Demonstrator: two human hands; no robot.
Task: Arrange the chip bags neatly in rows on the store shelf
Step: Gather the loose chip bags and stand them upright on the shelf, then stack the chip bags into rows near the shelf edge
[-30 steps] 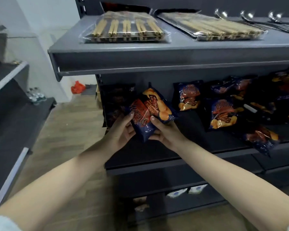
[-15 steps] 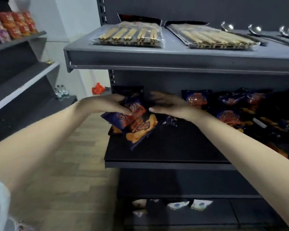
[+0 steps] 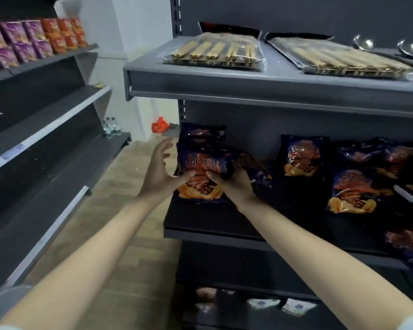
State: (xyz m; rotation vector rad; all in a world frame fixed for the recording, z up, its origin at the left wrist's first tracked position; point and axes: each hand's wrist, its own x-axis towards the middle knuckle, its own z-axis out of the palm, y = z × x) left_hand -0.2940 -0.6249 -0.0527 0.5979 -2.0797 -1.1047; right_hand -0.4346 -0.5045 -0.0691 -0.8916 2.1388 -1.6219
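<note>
The front chip bag (image 3: 202, 173) stands upright at the left end of the middle shelf (image 3: 210, 231), long axis vertical, against another dark bag behind it. The right hand (image 3: 234, 182) grips its lower right edge; the left hand (image 3: 161, 170) is spread, only its thumb touching. Bare shelf lies right of this bag, before the scattered bags (image 3: 351, 190).

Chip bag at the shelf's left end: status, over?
Left hand open, thumb on chip bag. Right hand grips its right edge. Bag upright on shelf. Nothing blocking.
</note>
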